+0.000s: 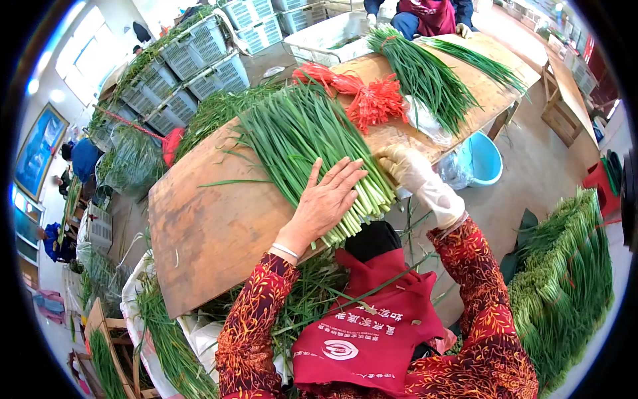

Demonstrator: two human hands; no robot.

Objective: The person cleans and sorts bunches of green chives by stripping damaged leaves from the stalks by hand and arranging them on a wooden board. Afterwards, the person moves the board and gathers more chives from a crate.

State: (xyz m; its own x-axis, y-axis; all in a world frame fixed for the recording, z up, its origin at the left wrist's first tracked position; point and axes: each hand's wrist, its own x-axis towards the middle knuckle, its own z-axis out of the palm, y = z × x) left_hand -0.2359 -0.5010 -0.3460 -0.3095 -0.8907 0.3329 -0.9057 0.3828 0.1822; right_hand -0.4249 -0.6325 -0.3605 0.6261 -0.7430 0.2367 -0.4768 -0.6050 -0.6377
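Observation:
A thick pile of green stalks lies on the wooden table, its pale cut ends towards me at the table's edge. My bare left hand rests flat on top of the stalks near those ends, fingers stretched out. At the right side of the pile is my right hand, in a pale glove, its fingers bent against the stalks; whether it grips any is hidden. Red ties lie just beyond the pile, beside a clear plastic bag.
Tied green bundles lie farther along the table, where another person sits. A blue basin stands below at the right. Stacked bundles fill the lower right. Crates and loose greens are at the back left.

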